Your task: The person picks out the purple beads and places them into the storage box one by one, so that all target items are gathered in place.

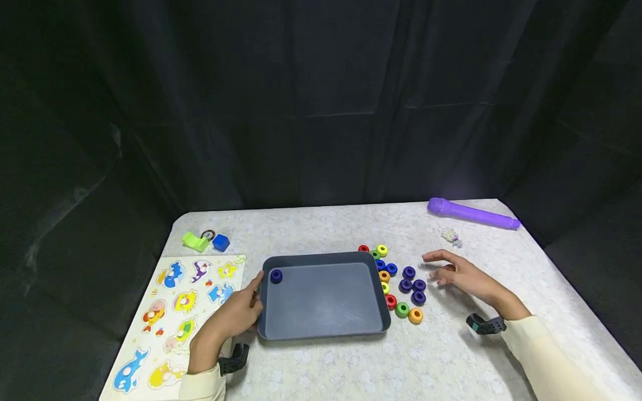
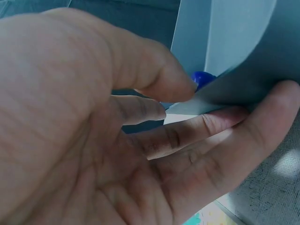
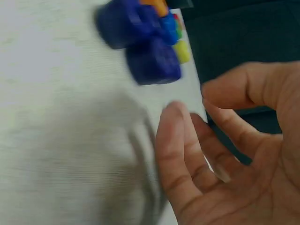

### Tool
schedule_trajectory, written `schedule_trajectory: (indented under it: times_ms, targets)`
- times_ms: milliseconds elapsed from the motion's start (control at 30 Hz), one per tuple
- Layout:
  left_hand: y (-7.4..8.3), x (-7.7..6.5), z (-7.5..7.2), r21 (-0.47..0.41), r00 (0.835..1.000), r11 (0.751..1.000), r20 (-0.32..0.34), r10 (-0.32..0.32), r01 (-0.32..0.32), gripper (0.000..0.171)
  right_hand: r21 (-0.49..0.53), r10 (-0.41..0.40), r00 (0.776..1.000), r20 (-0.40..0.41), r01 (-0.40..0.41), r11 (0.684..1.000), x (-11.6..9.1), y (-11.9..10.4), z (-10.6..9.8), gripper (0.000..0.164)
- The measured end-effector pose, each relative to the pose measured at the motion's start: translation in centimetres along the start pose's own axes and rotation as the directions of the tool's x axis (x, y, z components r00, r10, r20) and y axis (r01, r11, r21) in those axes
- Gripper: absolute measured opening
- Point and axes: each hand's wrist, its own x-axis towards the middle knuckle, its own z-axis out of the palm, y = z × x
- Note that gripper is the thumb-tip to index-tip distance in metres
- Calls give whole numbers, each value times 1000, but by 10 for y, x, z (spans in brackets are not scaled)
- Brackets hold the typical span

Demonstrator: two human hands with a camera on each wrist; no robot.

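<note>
My left hand point(image 1: 233, 313) rests against the left wall of a dark grey tray point(image 1: 326, 334), its fingertips touching the outer side and rim. In the left wrist view the fingers point(image 2: 276, 112) stretch out along the tray's wall. One dark blue ring point(image 1: 276, 276) lies inside the tray at its upper left corner. Over the table at the right, my right hand point(image 1: 466, 277) is held with relaxed fingers apart and nothing between them. Just left of its fingertips sits a cluster of several dark blue rings point(image 1: 418, 298), near in the right wrist view too.
Red, green, yellow, orange and blue rings point(image 1: 402, 309) line the tray's right side. A picture puzzle board point(image 1: 165, 312) lies at the left. Behind it are a lime green piece point(image 1: 194, 241) and a blue block point(image 1: 221, 243). A purple toy microphone point(image 1: 471, 214) lies at the back right.
</note>
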Motion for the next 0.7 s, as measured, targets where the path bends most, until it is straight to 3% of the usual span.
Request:
schedule_trajectory:
  times_ms: [167, 367, 700]
  targets:
    - [0, -2, 0, -52, 1000, 998, 12, -23, 23, 70, 32, 10, 997, 75, -12, 999, -7, 15, 15, 46]
    - [-1, -3, -2, -52, 1000, 998, -4, -24, 24, 71, 22, -13, 993, 117, 11, 1000, 0, 12, 22, 44]
    - [-1, 0, 1, -36, 1000, 999, 8, -27, 28, 71, -59, -26, 997, 77, 31, 998, 0, 13, 26, 42]
